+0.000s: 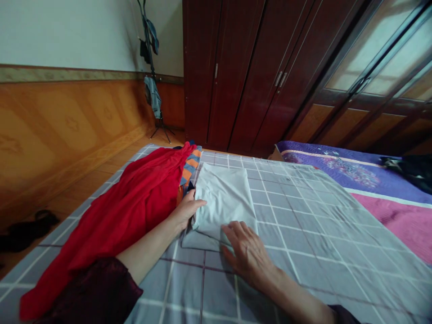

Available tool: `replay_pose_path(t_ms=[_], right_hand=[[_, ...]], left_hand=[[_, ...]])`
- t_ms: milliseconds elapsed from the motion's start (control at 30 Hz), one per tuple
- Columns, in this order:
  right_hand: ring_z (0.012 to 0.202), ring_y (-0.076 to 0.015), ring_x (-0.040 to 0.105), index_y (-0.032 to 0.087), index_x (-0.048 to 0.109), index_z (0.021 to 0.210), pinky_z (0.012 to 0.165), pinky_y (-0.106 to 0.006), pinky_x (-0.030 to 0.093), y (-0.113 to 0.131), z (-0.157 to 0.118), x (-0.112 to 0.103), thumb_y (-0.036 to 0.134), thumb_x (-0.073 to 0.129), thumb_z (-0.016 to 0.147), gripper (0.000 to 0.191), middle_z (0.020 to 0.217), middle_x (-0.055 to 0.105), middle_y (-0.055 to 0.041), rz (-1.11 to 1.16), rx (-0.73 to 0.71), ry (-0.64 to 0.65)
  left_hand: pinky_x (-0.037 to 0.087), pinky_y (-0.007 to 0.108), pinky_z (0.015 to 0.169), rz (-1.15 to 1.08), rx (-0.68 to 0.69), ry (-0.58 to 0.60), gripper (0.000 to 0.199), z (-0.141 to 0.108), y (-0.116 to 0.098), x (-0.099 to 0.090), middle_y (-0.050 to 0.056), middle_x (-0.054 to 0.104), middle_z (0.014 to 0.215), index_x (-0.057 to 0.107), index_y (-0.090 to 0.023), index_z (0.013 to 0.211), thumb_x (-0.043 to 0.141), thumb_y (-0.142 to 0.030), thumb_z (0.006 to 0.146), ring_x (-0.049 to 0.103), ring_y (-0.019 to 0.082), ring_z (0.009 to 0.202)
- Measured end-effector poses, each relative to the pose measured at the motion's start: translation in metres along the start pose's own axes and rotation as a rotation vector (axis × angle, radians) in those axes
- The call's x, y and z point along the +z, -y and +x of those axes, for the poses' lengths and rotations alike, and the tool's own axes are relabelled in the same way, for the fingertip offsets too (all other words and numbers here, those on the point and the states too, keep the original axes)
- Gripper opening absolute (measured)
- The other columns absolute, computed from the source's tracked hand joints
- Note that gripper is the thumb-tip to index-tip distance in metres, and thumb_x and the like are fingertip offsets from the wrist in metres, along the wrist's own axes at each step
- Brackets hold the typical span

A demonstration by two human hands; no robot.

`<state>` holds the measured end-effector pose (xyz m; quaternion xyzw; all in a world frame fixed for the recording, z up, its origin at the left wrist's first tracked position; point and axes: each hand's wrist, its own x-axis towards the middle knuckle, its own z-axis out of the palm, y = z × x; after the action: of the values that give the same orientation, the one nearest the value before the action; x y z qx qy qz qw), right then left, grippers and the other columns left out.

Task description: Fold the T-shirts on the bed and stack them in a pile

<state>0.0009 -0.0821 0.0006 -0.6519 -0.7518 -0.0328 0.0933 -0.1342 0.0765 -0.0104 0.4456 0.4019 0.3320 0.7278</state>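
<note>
A folded pale grey cloth (224, 193) lies on the checked bedsheet as a rough rectangle, with a second layer showing at its near edge. Whether it is a garment, I cannot tell. My left hand (189, 208) is at its left edge, thumb on top and fingers round the side, partly hidden. On the near right corner, my right hand (245, 247) rests with fingers stretched out and palm down. Left of the cloth, a long red cloth (135, 202) spreads along the bed, beside my left forearm. An orange and grey patterned fabric (191, 166) shows between the two.
The grey checked bedsheet (303, 225) covers the bed. A second bed with a purple and pink cover (337, 166) adjoins at right, a dark garment (411, 171) on it. Behind stand a dark red wardrobe (236, 76) and a coat stand (150, 54). A black item (27, 231) lies on the floor.
</note>
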Motion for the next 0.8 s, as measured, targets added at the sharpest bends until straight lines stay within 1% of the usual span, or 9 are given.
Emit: replay_pose_path(t_ms=[67,167,300,400,533,600,667,733,800], right_hand=[[0.084,-0.0242,0.053,0.016,0.059,0.100,0.071,-0.036,0.047,-0.018,-0.019,-0.002,0.011,0.056,0.077,0.024,0.096,0.059,-0.0100,-0.003,0.014,-0.014],[0.082,-0.0230,0.054,0.017,0.061,0.096,0.070,-0.034,0.046,-0.039,-0.042,-0.003,0.008,0.053,0.077,0.022,0.095,0.060,-0.0090,-0.006,0.008,-0.053],[0.078,-0.0210,0.055,0.017,0.062,0.089,0.065,-0.030,0.044,-0.055,-0.058,-0.003,0.004,0.049,0.078,0.021,0.089,0.061,-0.0070,-0.012,-0.016,-0.103],[0.072,-0.0186,0.056,0.016,0.062,0.084,0.062,-0.028,0.040,-0.061,-0.063,-0.004,0.006,0.045,0.083,0.020,0.080,0.060,-0.0050,0.007,-0.013,-0.148],[0.067,-0.0162,0.056,0.016,0.060,0.079,0.057,-0.026,0.036,-0.064,-0.068,-0.005,0.009,0.045,0.084,0.017,0.075,0.059,-0.0035,0.016,0.028,-0.180],[0.066,-0.0165,0.055,0.017,0.059,0.075,0.056,-0.026,0.034,-0.064,-0.071,-0.005,0.011,0.047,0.083,0.016,0.073,0.057,-0.0029,-0.007,0.043,-0.168],[0.066,-0.0172,0.054,0.018,0.057,0.071,0.055,-0.027,0.032,-0.064,-0.074,-0.005,0.012,0.048,0.082,0.016,0.071,0.056,-0.0025,-0.041,0.054,-0.160],[0.066,-0.0174,0.054,0.019,0.056,0.068,0.055,-0.027,0.030,-0.064,-0.076,-0.005,0.012,0.049,0.082,0.017,0.070,0.055,-0.0022,-0.058,0.061,-0.157],[0.065,-0.0170,0.053,0.019,0.056,0.067,0.055,-0.027,0.029,-0.063,-0.078,-0.005,0.013,0.050,0.082,0.017,0.070,0.055,-0.0021,-0.057,0.062,-0.155]], left_hand=[[0.047,0.026,0.067,0.036,0.012,0.020,0.053,-0.008,-0.001,-0.005,0.003,0.068,0.088,0.054,-0.015,0.106,0.066,-0.014,0.054,0.064,0.019,0.078],[0.048,0.026,0.070,0.122,0.035,0.039,0.070,-0.025,-0.001,-0.014,0.006,0.066,0.100,0.045,-0.015,0.122,0.062,-0.012,0.055,0.064,0.019,0.083],[0.048,0.022,0.059,0.294,0.029,-0.024,0.083,-0.049,-0.001,-0.019,0.012,0.058,0.115,0.032,-0.014,0.135,0.057,-0.009,0.056,0.061,0.014,0.075],[0.049,0.023,0.053,0.354,0.021,-0.041,0.087,-0.062,-0.004,-0.016,0.013,0.054,0.118,0.025,-0.014,0.139,0.055,-0.010,0.057,0.057,0.012,0.068],[0.046,0.020,0.047,0.458,0.076,-0.034,0.081,-0.071,-0.003,-0.012,0.010,0.056,0.110,0.027,-0.014,0.138,0.052,-0.011,0.061,0.057,0.010,0.062],[0.042,0.019,0.043,0.581,0.080,-0.019,0.074,-0.073,0.001,-0.014,0.006,0.059,0.100,0.030,-0.014,0.137,0.049,-0.012,0.065,0.056,0.009,0.053],[0.039,0.019,0.041,0.765,0.102,-0.015,0.062,-0.075,0.006,-0.018,0.002,0.061,0.084,0.040,-0.013,0.133,0.046,-0.015,0.071,0.053,0.009,0.047],[0.040,0.020,0.044,0.988,0.167,-0.038,0.048,-0.079,0.008,-0.021,0.000,0.060,0.072,0.052,-0.013,0.124,0.045,-0.018,0.076,0.054,0.011,0.048],[0.045,0.023,0.056,1.187,0.242,-0.063,0.037,-0.083,0.008,-0.023,0.001,0.063,0.072,0.062,-0.014,0.113,0.046,-0.020,0.080,0.059,0.015,0.059]])
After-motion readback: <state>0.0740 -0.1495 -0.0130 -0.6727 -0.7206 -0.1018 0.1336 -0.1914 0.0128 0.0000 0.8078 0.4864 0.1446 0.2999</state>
